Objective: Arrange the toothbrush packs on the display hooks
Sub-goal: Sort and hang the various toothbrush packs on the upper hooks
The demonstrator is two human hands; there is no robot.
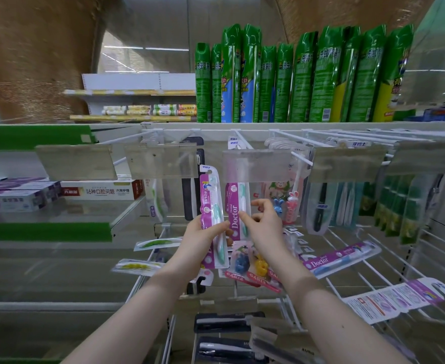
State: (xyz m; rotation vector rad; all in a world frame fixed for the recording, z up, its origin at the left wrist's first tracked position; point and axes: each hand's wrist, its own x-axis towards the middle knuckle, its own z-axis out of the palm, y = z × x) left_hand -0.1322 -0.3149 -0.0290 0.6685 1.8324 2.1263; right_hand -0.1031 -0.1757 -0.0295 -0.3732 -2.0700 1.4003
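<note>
**Purple pack (212, 206), upright in the left hand (203, 235), not yet hung.**
The left hand grips the pack's lower half, with the long axis vertical and the hanger tab on top. The hook (240, 140) lies above and to the right, and a clear tag holder (256, 165) at its front stands in the way. The right hand (262, 223), fingers curled, is at a hung pack (234, 206) just beside; whether it pinches that pack cannot be told. Rabbit brushes (285, 204) hang further right, spray cans (268, 82) stand above, and a loose pack (342, 258) lies below.

"Dental Doctor" on hanging purple pack (235, 212); "Doctor" on lying pack (340, 259); "6种口腔问题", seemingly, on toothpaste box (103, 192).
</note>
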